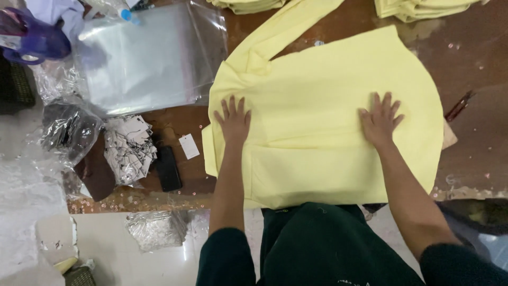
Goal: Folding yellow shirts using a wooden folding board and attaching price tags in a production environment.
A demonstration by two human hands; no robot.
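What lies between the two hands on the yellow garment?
Only the yellow garment: bare cloth with a fold line runs between the left hand and the right hand. Both lie flat in the head view.

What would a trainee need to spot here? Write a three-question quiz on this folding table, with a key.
1. True or false: both hands lie flat on the yellow garment.
2. What lies left of the garment: A) a stack of clear plastic bags, B) a steam iron, C) a cardboard box?
3. Which hand is nearer the small white tag?

Key
1. True: left hand and right hand press it, palms down.
2. A, the clear plastic bags.
3. The left; the white tag lies on the brown table.
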